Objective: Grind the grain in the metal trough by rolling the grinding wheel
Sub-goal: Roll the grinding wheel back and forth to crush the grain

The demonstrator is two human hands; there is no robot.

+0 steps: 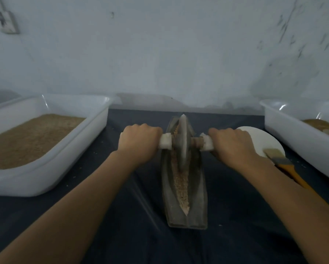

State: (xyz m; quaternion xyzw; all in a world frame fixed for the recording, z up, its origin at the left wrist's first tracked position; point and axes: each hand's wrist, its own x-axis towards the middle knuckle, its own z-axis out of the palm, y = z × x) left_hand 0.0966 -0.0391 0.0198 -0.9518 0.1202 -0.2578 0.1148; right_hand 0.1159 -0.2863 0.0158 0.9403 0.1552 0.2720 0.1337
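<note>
A long boat-shaped metal trough (196, 202) lies lengthwise on the dark cloth, pointing away from me. Brown crushed grain (181, 184) fills its groove. The grey grinding wheel (183, 141) stands on edge in the far half of the trough. Its axle sticks out both sides, wrapped in white padding. My left hand (139, 141) grips the left handle (165, 143). My right hand (234, 144) grips the right handle (205, 142).
A white tub (51, 168) holding brown grain sits at the left. Another white tub (301, 138) stands at the right edge. A white round plate (255, 138) and a brush with an orange handle (287, 166) lie beside my right hand. A pale wall rises close behind.
</note>
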